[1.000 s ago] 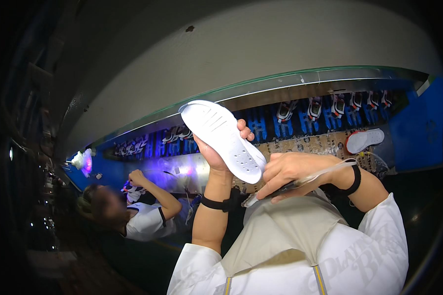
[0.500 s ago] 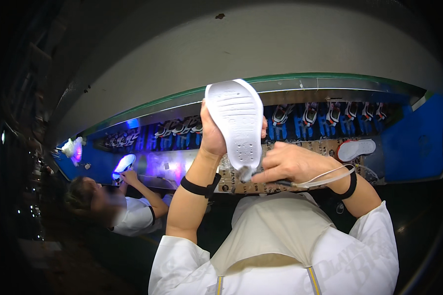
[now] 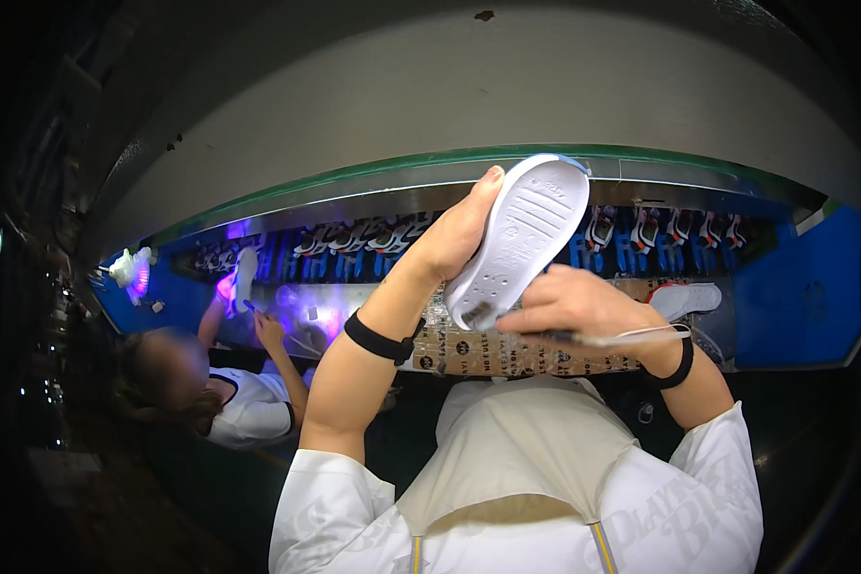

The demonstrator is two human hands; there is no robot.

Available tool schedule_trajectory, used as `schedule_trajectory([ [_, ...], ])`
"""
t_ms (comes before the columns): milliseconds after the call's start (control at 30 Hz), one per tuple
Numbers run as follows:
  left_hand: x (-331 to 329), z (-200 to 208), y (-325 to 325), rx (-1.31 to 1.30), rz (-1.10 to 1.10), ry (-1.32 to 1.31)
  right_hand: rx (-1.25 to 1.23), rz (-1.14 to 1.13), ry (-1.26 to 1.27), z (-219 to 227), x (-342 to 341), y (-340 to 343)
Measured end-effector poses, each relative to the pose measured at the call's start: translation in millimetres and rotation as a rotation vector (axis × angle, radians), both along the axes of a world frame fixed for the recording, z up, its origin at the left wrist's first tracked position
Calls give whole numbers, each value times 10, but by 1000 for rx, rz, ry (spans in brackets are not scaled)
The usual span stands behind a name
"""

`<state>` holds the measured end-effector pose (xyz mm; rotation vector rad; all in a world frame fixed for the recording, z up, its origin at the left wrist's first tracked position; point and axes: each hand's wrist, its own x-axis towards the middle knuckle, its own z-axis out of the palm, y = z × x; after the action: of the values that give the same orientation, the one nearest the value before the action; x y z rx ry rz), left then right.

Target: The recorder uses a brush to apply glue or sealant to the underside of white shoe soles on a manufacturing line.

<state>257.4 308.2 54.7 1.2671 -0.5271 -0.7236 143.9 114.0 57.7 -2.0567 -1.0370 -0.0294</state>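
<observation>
My left hand (image 3: 461,234) is closed round the side of a white shoe sole (image 3: 531,225), holding it up above the bench. The sole is tilted, its toe end toward the far right and its heel toward me. Grooves and small holes show on its face. In my right hand (image 3: 584,308) is a brush (image 3: 478,314); its dark tip rests at the heel of the sole, and the hand is slightly smeared by motion. From the brush a thin pale tube (image 3: 636,337) runs back to my right wrist. Black bands circle both my forearms.
Several shoe uppers on blue holders (image 3: 646,234) line the trough behind. A red-edged white sole (image 3: 687,299) lies on the right of the bench, beside printed cardboard (image 3: 488,354). At left, under purple light, a co-worker holds a white sole (image 3: 245,275) near a white lamp-like object (image 3: 132,272).
The sole in my left hand has swung right and tilted, its toe now farther right. My right hand stays by the heel with the brush. The co-worker's sole has risen.
</observation>
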Motion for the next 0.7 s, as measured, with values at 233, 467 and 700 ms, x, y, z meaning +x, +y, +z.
schedule_trajectory([
  [233, 68, -51, 2, 343, -47, -16, 86, 47, -2, -6, 11, 2],
  [467, 34, -68, 91, 609, -65, -129, 25, -8, -102, -74, 22, 1],
  [700, 34, -155, 212, 594, -80, -55, -20, 121, -60, -123, 37, -13],
])
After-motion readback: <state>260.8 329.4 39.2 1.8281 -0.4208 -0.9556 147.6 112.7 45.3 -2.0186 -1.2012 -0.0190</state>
